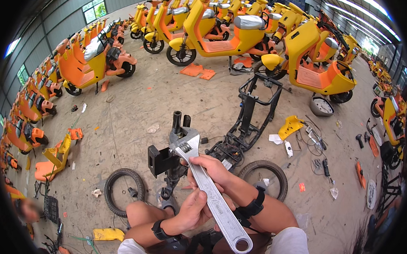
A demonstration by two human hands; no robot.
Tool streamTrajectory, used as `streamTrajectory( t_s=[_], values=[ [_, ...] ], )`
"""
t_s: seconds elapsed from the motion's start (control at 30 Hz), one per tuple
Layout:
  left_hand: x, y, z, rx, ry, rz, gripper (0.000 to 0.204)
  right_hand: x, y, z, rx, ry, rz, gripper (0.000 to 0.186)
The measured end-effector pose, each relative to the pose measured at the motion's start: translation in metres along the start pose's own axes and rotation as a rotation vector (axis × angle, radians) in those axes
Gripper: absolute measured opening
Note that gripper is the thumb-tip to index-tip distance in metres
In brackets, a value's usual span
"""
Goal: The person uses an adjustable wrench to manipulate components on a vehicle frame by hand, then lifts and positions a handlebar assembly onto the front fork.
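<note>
Both hands (206, 190) on wrench (210, 190) (tyres (124, 191) beside), jaws perhaps on steering stem (176, 126)

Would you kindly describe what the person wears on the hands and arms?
Both hands are bare, without gloves. The left hand has a black strap round its wrist; the right hand has a similar black band with a thin black cord. Forearms are uncovered, no sleeves visible.
</note>
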State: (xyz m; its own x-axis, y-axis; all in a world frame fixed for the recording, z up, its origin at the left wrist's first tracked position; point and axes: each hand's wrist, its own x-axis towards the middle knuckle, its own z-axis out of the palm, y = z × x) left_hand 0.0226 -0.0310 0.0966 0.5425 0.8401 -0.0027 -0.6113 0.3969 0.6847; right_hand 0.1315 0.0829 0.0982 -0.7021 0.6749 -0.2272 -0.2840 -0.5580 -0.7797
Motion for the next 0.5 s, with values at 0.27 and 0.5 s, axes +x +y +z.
streamTrajectory(
  t_s=[0.27,0.5],
  values=[
    [0.003,0.001,0.003,-0.059,0.002,0.015,0.064,0.004,-0.006,0.002,-0.069,0.037,0.040,0.045],
    [-0.006,-0.010,-0.013,0.041,-0.013,-0.013,0.060,0.004,0.001,0.003,-0.189,0.131,0.066,0.049]
  ],
)
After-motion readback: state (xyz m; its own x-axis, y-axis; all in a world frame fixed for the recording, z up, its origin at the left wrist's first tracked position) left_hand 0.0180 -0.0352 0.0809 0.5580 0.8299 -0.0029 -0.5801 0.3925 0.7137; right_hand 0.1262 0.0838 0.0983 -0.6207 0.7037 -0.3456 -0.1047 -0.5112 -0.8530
